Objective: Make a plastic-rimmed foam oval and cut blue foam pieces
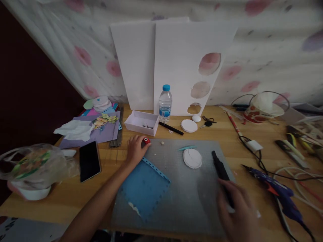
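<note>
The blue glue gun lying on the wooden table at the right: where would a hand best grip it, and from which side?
Probably by the thick middle body of the blue glue gun, coming from above. It lies flat, its nozzle end toward the grey cutting mat, and its cord trails off near the table's front edge, so the upper side is free.

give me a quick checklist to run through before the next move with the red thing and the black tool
1. Left hand on the small red piece: ok, fingertips touch it at the cutting mat's top left corner.
2. Right hand grip on the black tool: ok, fingers wrap its near end; the hand is blurred.
3. Tool tip clear of the white foam disc: ok, a gap shows between them.
4. Blue foam sheet flat on the mat: ok, it lies tilted below the left hand.
5. Glue gun and its cord away from the right hand: ok, it lies apart on the table.
6. Whether the tool's blade is out: cannot tell.
</note>
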The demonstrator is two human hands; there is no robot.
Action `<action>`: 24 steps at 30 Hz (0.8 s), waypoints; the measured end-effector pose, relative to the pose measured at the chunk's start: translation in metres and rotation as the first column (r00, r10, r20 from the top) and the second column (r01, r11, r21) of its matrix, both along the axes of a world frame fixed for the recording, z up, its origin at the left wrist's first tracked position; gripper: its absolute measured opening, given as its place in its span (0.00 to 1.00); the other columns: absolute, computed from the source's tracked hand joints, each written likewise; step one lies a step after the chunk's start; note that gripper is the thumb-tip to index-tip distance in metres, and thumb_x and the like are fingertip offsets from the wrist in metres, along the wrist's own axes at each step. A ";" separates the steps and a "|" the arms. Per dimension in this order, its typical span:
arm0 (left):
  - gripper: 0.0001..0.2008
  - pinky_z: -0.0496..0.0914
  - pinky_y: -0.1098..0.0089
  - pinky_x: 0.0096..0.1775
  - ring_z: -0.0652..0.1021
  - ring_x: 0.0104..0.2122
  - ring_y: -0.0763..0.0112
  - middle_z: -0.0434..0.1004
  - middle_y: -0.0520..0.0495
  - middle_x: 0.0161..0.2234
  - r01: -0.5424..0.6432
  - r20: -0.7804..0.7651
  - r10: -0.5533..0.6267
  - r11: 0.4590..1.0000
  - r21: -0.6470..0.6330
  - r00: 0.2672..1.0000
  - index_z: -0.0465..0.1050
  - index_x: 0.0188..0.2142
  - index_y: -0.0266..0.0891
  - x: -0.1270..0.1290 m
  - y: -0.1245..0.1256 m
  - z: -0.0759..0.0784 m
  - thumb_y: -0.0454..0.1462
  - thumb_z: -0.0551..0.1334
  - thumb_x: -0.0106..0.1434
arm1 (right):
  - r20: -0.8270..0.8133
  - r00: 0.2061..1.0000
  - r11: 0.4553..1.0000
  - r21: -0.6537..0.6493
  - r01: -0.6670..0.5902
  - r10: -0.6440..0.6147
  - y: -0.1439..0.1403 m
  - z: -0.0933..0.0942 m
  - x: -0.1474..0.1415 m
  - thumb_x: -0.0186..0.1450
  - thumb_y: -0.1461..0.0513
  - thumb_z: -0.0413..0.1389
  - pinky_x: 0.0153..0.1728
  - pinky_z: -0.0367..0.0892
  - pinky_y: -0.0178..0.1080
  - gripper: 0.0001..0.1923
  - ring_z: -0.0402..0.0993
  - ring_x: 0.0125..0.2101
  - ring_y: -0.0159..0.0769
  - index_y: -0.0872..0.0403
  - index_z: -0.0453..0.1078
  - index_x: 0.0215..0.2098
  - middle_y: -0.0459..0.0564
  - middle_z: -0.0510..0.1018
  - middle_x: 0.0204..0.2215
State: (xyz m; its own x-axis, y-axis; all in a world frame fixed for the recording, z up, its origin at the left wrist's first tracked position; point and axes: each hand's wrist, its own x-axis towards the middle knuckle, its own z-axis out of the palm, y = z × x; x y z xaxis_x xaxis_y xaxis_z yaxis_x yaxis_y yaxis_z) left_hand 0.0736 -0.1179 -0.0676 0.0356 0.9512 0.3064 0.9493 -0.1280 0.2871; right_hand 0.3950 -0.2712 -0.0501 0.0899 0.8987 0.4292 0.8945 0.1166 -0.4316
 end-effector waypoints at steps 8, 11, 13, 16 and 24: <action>0.39 0.58 0.43 0.56 0.59 0.62 0.36 0.55 0.18 0.62 -0.107 -0.006 0.107 0.994 0.013 0.994 0.48 0.63 0.20 0.044 -0.039 0.011 0.49 0.56 0.64 | 0.247 0.938 0.909 -0.282 0.308 -0.242 0.018 -0.044 0.048 0.64 0.43 0.42 0.37 0.70 0.52 0.34 0.74 0.36 0.56 0.64 0.70 0.46 0.64 0.75 0.34; 0.43 0.55 0.42 0.59 0.52 0.65 0.36 0.48 0.19 0.65 -0.063 -0.037 0.061 0.996 -0.067 0.997 0.44 0.65 0.21 0.057 -0.087 -0.002 0.54 0.53 0.64 | 0.207 0.950 0.904 -0.315 0.290 -0.233 0.021 -0.051 0.045 0.66 0.46 0.40 0.38 0.70 0.52 0.32 0.74 0.37 0.55 0.65 0.69 0.46 0.65 0.75 0.35; 0.45 0.53 0.41 0.59 0.51 0.65 0.35 0.47 0.16 0.64 -0.060 -0.082 0.051 0.991 -0.119 0.995 0.45 0.64 0.18 0.059 -0.107 -0.013 0.55 0.53 0.63 | 0.172 0.958 0.918 -0.289 0.273 -0.231 0.021 -0.050 0.045 0.67 0.47 0.40 0.39 0.70 0.52 0.32 0.75 0.38 0.57 0.66 0.68 0.46 0.67 0.75 0.36; 0.46 0.49 0.41 0.61 0.49 0.66 0.39 0.46 0.19 0.65 -0.010 -0.144 -0.014 0.986 -0.166 0.990 0.46 0.64 0.19 0.049 -0.114 -0.023 0.57 0.52 0.63 | 0.094 0.976 0.948 -0.237 0.212 -0.195 0.012 -0.043 0.047 0.67 0.47 0.41 0.38 0.72 0.52 0.31 0.76 0.39 0.57 0.66 0.64 0.50 0.67 0.76 0.37; 0.46 0.45 0.44 0.63 0.46 0.67 0.45 0.44 0.24 0.67 0.114 -0.181 -0.159 0.965 -0.237 0.971 0.46 0.65 0.22 0.021 -0.093 -0.016 0.58 0.51 0.63 | 0.008 0.912 0.858 -0.343 -0.383 0.411 -0.022 -0.026 0.030 0.68 0.61 0.47 0.31 0.77 0.35 0.22 0.82 0.37 0.41 0.53 0.57 0.60 0.53 0.82 0.42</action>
State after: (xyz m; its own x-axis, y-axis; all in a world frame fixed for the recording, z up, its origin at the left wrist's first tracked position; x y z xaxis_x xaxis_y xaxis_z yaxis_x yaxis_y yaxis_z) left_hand 0.0949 -0.2113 -0.0832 0.2077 0.9763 0.0608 0.9677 -0.2142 0.1330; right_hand 0.4255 -0.2928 -0.0763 -0.3259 0.9405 0.0958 0.8346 0.3338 -0.4382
